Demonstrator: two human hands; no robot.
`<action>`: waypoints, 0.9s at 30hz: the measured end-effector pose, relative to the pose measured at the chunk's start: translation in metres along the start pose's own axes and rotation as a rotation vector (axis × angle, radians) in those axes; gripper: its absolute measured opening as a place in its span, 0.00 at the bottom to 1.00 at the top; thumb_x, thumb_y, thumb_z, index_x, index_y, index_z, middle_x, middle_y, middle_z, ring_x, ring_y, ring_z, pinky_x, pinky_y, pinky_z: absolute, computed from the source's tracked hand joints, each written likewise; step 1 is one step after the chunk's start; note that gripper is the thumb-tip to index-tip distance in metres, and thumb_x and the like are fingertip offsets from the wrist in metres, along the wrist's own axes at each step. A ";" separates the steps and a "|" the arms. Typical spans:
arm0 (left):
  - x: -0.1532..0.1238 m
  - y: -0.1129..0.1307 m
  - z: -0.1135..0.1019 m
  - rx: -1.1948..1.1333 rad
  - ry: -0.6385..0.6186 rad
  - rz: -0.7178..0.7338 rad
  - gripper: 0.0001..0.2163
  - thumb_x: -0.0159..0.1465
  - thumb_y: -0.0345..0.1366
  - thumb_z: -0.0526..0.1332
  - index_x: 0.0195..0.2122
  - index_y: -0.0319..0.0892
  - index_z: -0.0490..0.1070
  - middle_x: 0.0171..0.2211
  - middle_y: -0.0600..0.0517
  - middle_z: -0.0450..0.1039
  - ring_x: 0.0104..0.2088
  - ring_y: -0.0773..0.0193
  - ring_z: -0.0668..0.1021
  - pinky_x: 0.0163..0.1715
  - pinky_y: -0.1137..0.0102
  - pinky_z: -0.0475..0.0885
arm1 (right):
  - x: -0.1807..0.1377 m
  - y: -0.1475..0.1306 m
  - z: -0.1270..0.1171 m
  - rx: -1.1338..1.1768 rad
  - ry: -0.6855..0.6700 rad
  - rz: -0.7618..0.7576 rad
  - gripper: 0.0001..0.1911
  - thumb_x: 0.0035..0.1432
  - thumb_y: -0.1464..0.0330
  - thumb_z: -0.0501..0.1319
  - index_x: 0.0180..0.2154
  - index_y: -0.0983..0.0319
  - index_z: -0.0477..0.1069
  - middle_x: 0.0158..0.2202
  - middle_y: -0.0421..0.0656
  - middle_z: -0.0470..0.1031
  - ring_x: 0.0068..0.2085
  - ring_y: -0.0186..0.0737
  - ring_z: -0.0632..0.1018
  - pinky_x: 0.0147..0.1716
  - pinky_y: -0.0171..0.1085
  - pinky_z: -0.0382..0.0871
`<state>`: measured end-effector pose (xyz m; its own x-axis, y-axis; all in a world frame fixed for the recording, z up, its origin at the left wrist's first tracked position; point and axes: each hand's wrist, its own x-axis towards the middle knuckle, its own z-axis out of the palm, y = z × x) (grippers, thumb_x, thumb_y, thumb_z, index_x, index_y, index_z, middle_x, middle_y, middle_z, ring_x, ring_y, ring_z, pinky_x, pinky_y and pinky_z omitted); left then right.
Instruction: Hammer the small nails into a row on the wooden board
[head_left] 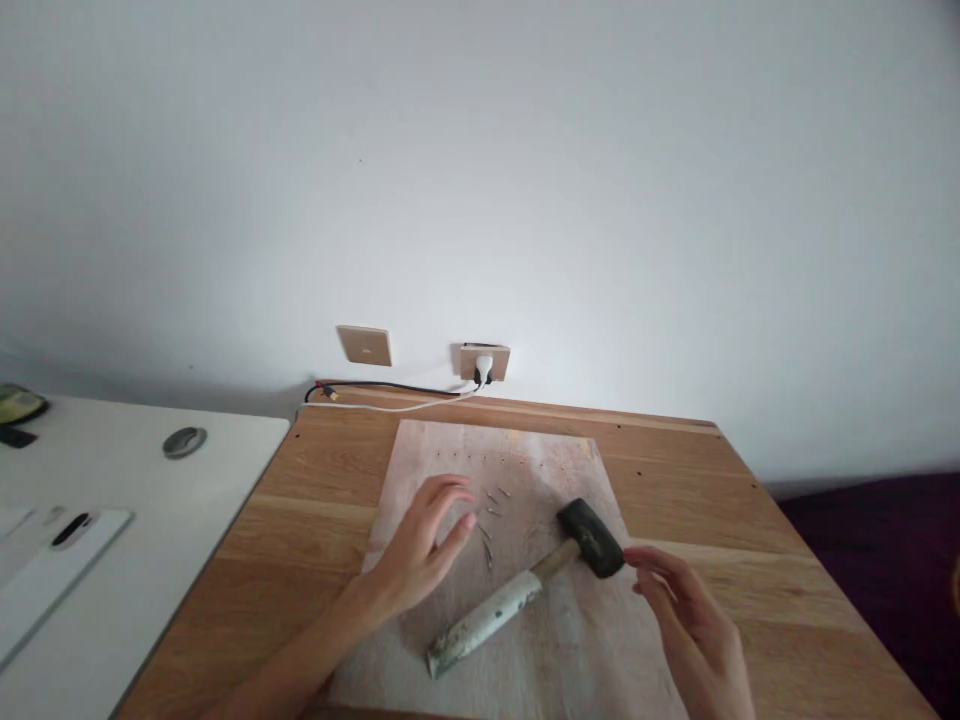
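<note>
I am viewing a wooden table (675,470) with visible oak grain, bearing a pale, rough-faced rectangular board (555,640). My left hand (424,545) is hovering over the board with its fingers spread wide and gently curled, gripping nothing; its fingertips are lying just beside a loose scatter of small thin metal nails (489,520). A mallet (525,585) is lying flat and diagonally on the board between the two hands: its blunt black rubber-like head (590,537) is pointing up and right, and its cylindrical wooden handle (487,618), coated in chipped whitish paint, is running down and left. My right hand (694,620) is hanging at the board's right edge, fingers loosely open and bent, empty, with the fingertips near the mallet head but apart from it. A row of tiny dark dots is showing along the board's far part. Behind, a plug (484,368) is sitting in a beige wall socket.
</note>
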<state>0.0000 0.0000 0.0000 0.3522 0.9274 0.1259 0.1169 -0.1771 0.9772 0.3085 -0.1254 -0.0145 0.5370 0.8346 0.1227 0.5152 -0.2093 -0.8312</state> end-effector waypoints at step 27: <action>-0.097 -0.010 -0.130 0.547 0.544 -0.424 0.19 0.65 0.52 0.56 0.47 0.45 0.76 0.47 0.43 0.84 0.47 0.46 0.85 0.48 0.58 0.79 | -0.005 -0.029 0.064 -0.110 -0.161 0.095 0.26 0.54 0.43 0.61 0.37 0.57 0.82 0.37 0.48 0.87 0.39 0.56 0.86 0.39 0.44 0.80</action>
<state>-0.1557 -0.0454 -0.0001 -0.2962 0.9547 -0.0285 0.6154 0.2136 0.7588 0.2479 -0.0907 -0.0262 0.4775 0.8773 -0.0487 0.5421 -0.3378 -0.7695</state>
